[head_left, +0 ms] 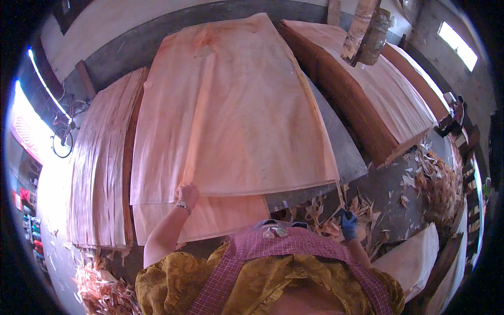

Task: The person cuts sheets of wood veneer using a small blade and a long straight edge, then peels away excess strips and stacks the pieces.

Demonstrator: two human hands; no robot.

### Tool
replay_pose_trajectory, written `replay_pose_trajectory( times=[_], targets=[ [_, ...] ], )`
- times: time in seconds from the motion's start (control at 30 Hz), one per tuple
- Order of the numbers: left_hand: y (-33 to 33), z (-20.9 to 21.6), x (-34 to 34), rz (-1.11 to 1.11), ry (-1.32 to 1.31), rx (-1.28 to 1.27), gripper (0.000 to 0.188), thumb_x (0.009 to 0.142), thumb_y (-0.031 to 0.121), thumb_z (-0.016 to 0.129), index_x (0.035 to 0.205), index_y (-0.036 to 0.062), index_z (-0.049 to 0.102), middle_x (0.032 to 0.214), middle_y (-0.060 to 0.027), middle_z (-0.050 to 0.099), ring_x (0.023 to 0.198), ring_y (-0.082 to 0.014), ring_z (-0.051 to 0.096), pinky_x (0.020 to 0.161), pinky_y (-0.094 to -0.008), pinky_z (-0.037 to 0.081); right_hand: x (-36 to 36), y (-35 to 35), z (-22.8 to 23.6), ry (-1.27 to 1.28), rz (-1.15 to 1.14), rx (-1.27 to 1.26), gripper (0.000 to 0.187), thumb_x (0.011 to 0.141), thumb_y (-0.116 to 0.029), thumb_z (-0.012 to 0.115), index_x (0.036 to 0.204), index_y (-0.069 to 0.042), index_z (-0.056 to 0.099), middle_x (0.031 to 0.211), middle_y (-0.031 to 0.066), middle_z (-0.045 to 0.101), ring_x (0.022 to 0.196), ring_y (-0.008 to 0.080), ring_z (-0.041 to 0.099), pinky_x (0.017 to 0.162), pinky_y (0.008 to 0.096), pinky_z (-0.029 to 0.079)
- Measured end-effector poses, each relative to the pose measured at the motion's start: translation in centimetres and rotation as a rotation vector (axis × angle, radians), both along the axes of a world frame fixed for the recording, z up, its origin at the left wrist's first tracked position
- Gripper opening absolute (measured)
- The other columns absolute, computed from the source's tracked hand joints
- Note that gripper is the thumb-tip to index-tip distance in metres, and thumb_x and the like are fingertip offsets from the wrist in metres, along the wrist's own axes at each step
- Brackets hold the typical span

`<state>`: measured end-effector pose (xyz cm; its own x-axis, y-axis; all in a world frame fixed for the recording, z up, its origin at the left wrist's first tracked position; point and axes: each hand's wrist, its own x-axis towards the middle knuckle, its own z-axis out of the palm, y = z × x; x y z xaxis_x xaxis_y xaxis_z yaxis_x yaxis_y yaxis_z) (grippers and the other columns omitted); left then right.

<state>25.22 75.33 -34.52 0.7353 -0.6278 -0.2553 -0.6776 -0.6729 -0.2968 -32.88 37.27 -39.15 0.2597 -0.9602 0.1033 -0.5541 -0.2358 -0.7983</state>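
A large pinkish wood veneer sheet (257,115) lies over a stack in front of me, with a raised fold running lengthwise left of its middle. My left hand (188,196), bare with a wristband, is closed on its near edge at the foot of that fold. Another veneer sheet (226,216) shows beneath, sticking out nearer to me. My right hand (348,227), in a blue glove, grips a dark-handled tool (346,213). Its slim blade-like end points up toward the sheet's near right corner; the exact kind is too small to make out.
Veneer stacks stand to the left (100,163) and right (367,84). A grey board (346,157) juts out beside the sheet. Veneer scraps (105,286) litter the floor at lower left and right. Pale veneer pieces (409,257) lie at lower right. A person (458,113) is at far right.
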Motion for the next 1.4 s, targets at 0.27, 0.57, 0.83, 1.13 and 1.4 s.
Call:
replay_pose_trajectory(
  times=[0.27,0.57,0.83,1.13,1.4],
  targets=[
    [7.0,-1.3,4.5,-0.086,-0.116,0.124,0.021,0.086,0.016,0.057,0.1,0.0068,0.069,0.096,-0.0095,0.066,0.089,-0.0306,0.066,0.062,-0.0461,0.053,-1.0,1.4,0.8,0.097,0.021,-0.057,0.026,0.09,-0.023,0.066,0.082,0.001,0.066,0.065,0.006,0.063,0.059,0.0131,0.056,0.057,0.0351,0.044],
    [12.0,1.0,3.9,0.028,-0.124,0.399,0.018,0.086,0.017,0.058,0.096,0.011,0.071,0.098,-0.0067,0.068,0.082,-0.0275,0.069,0.055,-0.0469,0.051,12.0,5.2,3.0,0.06,0.272,0.417,0.029,0.092,-0.026,0.063,0.103,0.0,0.067,0.083,0.0033,0.068,0.069,0.0124,0.057,0.063,0.0327,0.047],
    [1.8,5.9,-3.0,-0.127,-0.036,0.514,0.024,0.079,0.029,0.068,0.099,0.0155,0.073,0.1,-0.0042,0.071,0.081,-0.0273,0.07,0.064,-0.0493,0.053,17.7,7.6,4.6,0.277,0.589,-0.077,0.032,0.095,-0.033,0.054,0.117,-0.01,0.062,0.102,0.0195,0.067,0.096,0.0399,0.063,0.078,0.0468,0.051],
    [-18.7,10.0,-23.5,-0.326,0.771,-0.444,0.026,0.077,0.025,0.071,0.092,0.0038,0.071,0.086,-0.0131,0.068,0.081,-0.0284,0.066,0.072,-0.0415,0.05,4.1,4.3,2.0,0.269,0.699,0.271,0.032,0.09,-0.037,0.059,0.111,-0.013,0.063,0.101,0.0153,0.067,0.093,0.036,0.064,0.081,0.0441,0.05],
    [-41.2,22.0,-48.7,-0.902,1.427,-0.539,0.017,0.078,0.021,0.076,0.077,0.0051,0.068,0.077,-0.0066,0.065,0.073,-0.0213,0.062,0.083,-0.0379,0.047,-14.1,-1.2,2.7,0.107,0.292,0.378,0.036,0.093,-0.039,0.055,0.113,-0.011,0.063,0.107,0.0176,0.066,0.098,0.0388,0.062,0.084,0.0461,0.049]
  ],
)
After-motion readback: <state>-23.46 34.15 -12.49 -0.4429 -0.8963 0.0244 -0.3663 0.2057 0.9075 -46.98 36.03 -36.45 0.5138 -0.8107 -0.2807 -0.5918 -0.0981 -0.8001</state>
